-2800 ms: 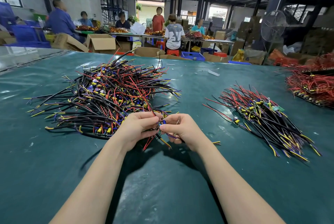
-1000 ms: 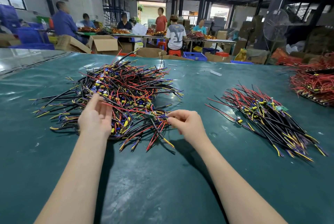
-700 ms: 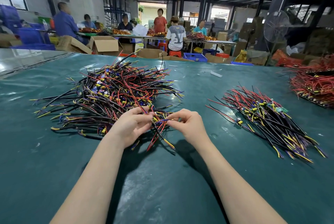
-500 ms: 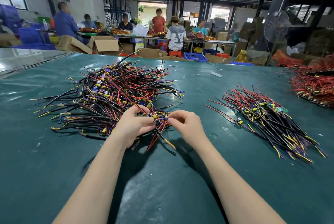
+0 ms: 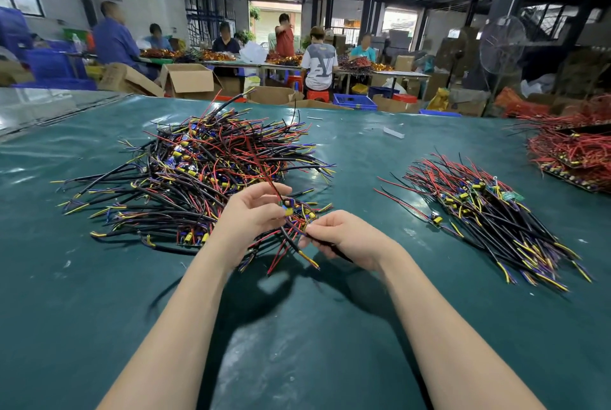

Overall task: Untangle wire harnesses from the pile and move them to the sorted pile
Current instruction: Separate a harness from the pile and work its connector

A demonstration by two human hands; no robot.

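Note:
A big tangled pile of wire harnesses (image 5: 205,171), black, red, yellow and blue, lies on the green table at the left. The sorted pile (image 5: 489,211) lies in a slanted row at the right. At the near edge of the tangled pile my left hand (image 5: 251,214) pinches one wire harness (image 5: 287,208) at its small yellow-and-blue part, lifted a little, its red wire rising up and back. My right hand (image 5: 344,237) pinches the black cable of the same harness lower down, just right of the left hand.
A heap of red wires (image 5: 575,148) on boards sits at the far right edge. The green table cover (image 5: 297,327) stretches toward me. Beyond the table are cardboard boxes (image 5: 188,79), seated workers and a standing fan (image 5: 502,46).
My left hand came off the top of the tangled pile and joined the right at its near edge. Both hands have since lifted one harness slightly and drawn it apart.

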